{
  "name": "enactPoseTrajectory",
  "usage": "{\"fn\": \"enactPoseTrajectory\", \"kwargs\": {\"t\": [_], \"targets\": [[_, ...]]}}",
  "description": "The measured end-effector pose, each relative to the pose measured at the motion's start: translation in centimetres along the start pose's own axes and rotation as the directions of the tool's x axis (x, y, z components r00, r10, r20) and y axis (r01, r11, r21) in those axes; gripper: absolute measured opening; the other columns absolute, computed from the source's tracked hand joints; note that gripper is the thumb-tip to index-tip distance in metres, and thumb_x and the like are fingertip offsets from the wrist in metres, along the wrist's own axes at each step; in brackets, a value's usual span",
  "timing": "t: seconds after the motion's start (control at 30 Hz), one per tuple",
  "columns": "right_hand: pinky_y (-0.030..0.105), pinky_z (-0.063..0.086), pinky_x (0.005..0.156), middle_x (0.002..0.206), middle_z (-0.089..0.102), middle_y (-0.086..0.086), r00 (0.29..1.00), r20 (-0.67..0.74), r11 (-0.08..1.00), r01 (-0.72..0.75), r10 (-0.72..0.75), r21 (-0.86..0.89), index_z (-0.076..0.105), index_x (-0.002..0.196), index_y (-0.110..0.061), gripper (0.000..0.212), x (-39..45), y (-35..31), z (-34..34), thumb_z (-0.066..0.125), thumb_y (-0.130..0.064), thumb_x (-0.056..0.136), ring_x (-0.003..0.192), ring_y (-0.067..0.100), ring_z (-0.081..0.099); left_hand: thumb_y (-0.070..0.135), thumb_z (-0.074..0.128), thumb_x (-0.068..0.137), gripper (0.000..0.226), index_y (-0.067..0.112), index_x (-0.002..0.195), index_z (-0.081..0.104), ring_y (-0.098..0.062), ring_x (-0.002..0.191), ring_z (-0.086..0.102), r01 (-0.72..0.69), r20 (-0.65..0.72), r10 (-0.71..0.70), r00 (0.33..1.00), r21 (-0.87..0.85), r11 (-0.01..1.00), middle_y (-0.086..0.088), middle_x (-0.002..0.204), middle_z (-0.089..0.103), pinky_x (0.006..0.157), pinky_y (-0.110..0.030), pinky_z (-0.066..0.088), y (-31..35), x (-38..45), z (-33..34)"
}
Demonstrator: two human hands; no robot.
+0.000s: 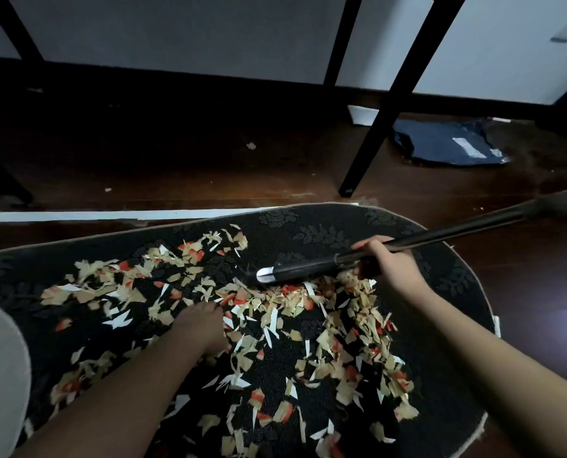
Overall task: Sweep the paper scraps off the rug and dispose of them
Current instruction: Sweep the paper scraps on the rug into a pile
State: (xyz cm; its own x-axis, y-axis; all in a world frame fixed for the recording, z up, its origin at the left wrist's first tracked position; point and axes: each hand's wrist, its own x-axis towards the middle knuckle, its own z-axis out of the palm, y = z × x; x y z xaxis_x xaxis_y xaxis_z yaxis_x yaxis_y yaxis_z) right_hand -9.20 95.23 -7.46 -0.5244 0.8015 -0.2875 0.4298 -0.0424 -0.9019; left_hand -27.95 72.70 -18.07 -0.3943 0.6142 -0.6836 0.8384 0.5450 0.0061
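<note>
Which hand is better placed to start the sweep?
Right. The right hand already grips the broom, its head down among the scraps. The left hand rests on the rug, holding nothing.

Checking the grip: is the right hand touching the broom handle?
Touching. The head view shows the right hand with its fingers curled round the broom handle just above the broom's head.

No legible text, brand, number or sign is found in the head view. The dark blue bag on the floor at far right carries a pale label, but its print is too blurred to read. The white tip of the broom head bears no readable marking.
</note>
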Motion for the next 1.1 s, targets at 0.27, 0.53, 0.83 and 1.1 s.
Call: {"fn": "enactPoseTrajectory", "kwargs": {"t": [0.27,0.53,0.83,1.1], "targets": [[0.037,0.060,0.074,0.076,0.071,0.013,0.984,-0.179,0.998,0.011,0.000,0.059,0.069,0.090,-0.009,0.017,3.2,-1.1,1.4,0.054,-0.014,0.093,0.066,0.020,0.070,0.048,0.046,0.094,0.076,0.009,0.153,0.018,-0.022,0.148,0.014,0.007,0.013,-0.007,1.000,-0.003,1.000,-0.009,0.160,0.015,0.121,-0.035,0.015,0.0,-0.3,-0.6],[0.031,0.058,0.065,0.075,0.071,0.018,0.997,-0.045,0.998,-0.058,0.058,-0.009,0.068,0.093,-0.004,0.018,0.9,0.9,2.8,0.052,-0.012,0.094,0.061,0.021,0.067,0.045,0.050,0.093,0.074,0.011,0.152,0.021,-0.022,0.147,0.017,0.028,-0.004,-0.028,1.000,-0.003,1.000,-0.007,0.159,0.018,0.119,-0.034,0.014,0.2,-0.7,-0.9],[0.023,0.059,0.058,0.067,0.068,0.016,0.998,-0.058,0.989,-0.012,0.020,0.149,0.065,0.098,-0.003,0.025,-0.5,-2.4,1.3,0.042,-0.013,0.100,0.057,0.020,0.066,0.045,0.046,0.095,0.075,0.011,0.154,0.013,-0.023,0.149,0.010,-0.023,-0.056,0.020,0.998,-0.056,0.998,-0.008,0.162,0.007,0.120,-0.035,0.010,-0.8,-2.3,-2.3],[0.024,0.057,0.054,0.065,0.066,0.018,0.992,-0.126,0.993,-0.006,0.021,0.119,0.067,0.096,0.001,0.022,-1.2,-2.4,1.7,0.047,-0.009,0.096,0.055,0.021,0.064,0.046,0.044,0.095,0.077,0.011,0.155,0.011,-0.023,0.149,0.006,0.002,-0.021,-0.004,1.000,-0.102,0.995,-0.008,0.162,0.004,0.122,-0.035,0.008,-1.9,-3.1,-1.3]]}}
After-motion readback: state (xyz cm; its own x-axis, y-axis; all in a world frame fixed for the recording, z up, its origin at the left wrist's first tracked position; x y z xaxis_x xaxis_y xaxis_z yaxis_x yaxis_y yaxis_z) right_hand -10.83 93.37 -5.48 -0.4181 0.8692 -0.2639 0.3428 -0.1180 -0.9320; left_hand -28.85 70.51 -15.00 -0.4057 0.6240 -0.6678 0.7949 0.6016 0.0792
